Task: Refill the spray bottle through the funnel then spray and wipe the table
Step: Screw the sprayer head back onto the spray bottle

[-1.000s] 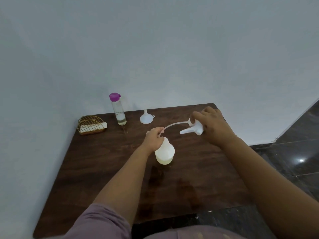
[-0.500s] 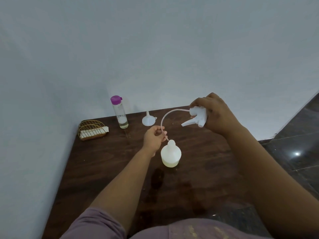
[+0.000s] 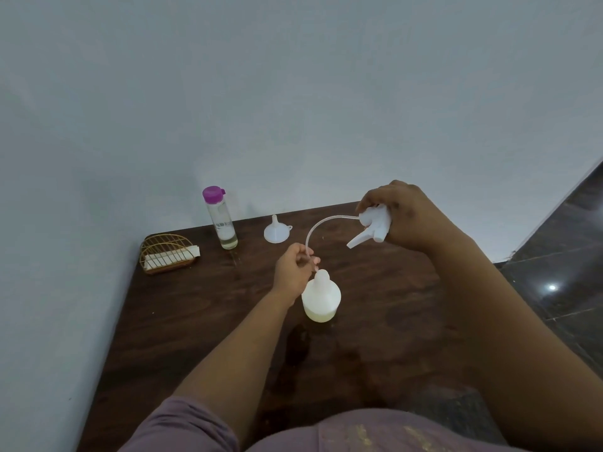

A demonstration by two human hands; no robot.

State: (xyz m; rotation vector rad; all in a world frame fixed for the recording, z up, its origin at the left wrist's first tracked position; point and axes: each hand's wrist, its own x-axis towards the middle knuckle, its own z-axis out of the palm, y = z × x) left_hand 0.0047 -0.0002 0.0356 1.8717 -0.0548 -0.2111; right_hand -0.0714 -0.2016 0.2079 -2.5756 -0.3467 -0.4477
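A white translucent spray bottle (image 3: 321, 299) stands upright and uncapped in the middle of the dark wooden table (image 3: 195, 321). My right hand (image 3: 408, 220) holds the white spray head (image 3: 372, 227) raised above the table's back right. Its thin dip tube (image 3: 321, 225) curves down to the bottle's neck. My left hand (image 3: 293, 272) pinches the tube's lower end just above the bottle's mouth. A small white funnel (image 3: 276, 231) rests mouth down near the back edge. A clear refill bottle (image 3: 220, 218) with a purple cap stands left of the funnel.
A gold wire holder (image 3: 166, 252) with a white cloth or sponge in it sits at the table's back left corner. White walls close off the back and left. Dark tiled floor (image 3: 561, 288) lies to the right. A wet patch (image 3: 297, 340) darkens the wood before the bottle.
My right hand lifted the spray head up and away from the table, so the tube now arcs downward. My left hand slid along the tube to its tip at the bottle's mouth.
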